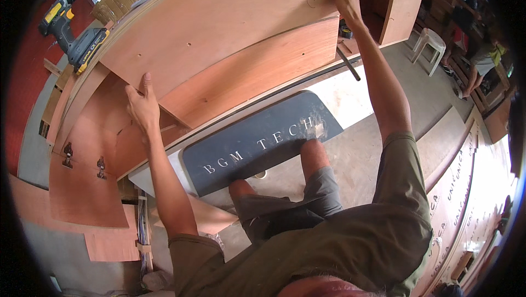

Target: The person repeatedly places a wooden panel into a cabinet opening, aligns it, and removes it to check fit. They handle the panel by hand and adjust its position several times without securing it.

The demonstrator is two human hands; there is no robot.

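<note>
A yellow-and-grey drill (71, 37), hard-cased, sits far left; below it hangs a smooth wooden door (90, 195) with two metal hinges (100, 167). The left hand (144, 106) spreads at the lower left edge of a long, smooth plywood panel (219, 26) — whether it grips, one cannot tell. The panel slants across the wooden cabinet (252, 81), above a dark, dusty, round-cornered mat (263, 142). Well apart, the right hand (349, 2) clasps the panel's right end — fingers bent.

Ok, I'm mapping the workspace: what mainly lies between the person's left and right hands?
In the head view, a pale wooden panel with small dark spots lies between the left hand and the right hand.
</note>
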